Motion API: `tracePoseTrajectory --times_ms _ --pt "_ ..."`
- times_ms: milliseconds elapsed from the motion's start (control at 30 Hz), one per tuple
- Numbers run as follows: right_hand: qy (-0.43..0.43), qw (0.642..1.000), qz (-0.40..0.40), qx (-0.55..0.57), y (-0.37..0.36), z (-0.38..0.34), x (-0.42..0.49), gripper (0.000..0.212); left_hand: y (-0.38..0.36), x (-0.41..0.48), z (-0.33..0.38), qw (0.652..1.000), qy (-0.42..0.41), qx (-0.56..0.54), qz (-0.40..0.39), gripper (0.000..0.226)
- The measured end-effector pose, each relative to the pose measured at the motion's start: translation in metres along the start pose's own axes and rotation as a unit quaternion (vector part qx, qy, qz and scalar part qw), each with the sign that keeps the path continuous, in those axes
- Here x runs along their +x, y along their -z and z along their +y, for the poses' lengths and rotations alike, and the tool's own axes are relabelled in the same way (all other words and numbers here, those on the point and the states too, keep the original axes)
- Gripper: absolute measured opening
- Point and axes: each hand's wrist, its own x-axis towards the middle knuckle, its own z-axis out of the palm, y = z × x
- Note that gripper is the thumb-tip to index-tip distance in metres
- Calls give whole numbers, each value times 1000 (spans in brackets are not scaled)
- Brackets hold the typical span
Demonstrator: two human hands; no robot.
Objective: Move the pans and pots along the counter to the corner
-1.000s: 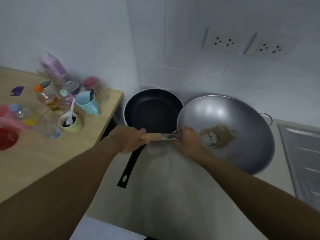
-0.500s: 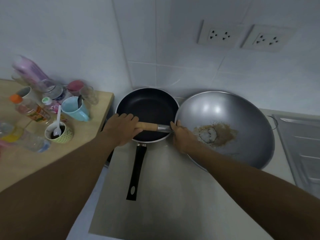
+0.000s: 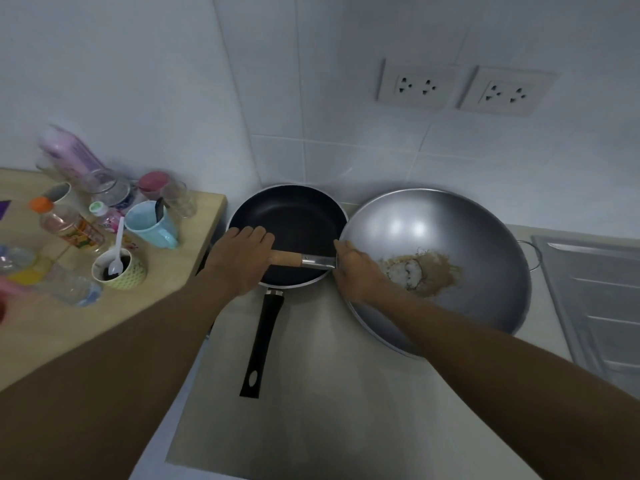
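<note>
Gripping the wooden handle (image 3: pixel 285 258) over the frying pan (image 3: pixel 294 216), left fingers (image 3: pixel 254 237) curl; right fingers (image 3: pixel 341 245) pinch the wok (image 3: pixel 450 230) rim.

Around my fingers (image 3: pixel 254 235) the light is dim, cool and soft, with one pale glare patch inside the wok (image 3: pixel 414 230). The bottles (image 3: pixel 72 157) at the left edge smear into blur, and the wide lens bends the wall sockets (image 3: pixel 415 85) outward.

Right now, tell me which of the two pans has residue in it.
The grey wok on the right: a brown-and-white crust sits in its bottom. The black frying pan beside it looks clean.
</note>
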Motion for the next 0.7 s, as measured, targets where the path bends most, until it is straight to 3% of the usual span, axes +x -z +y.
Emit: tracePoseTrajectory --times_ms 133,333,500,600,700 --pt "-7 999 17 35 10 16 -19 53 20 -11 22 999 35 -18 0 26" --pt "20 998 13 51 18 61 -47 67 50 -28 75 984 105 -142 -7 40" --pt "18 998 54 38 31 85 -83 78 73 -26 129 953 150 -255 -70 59" --pt "11 997 70 37 46 99 -113 85 89 -23 163 934 136 -319 -90 58" --pt "5 992 101 74 60 117 -148 79 107 -25 194 928 108 -343 -95 57"
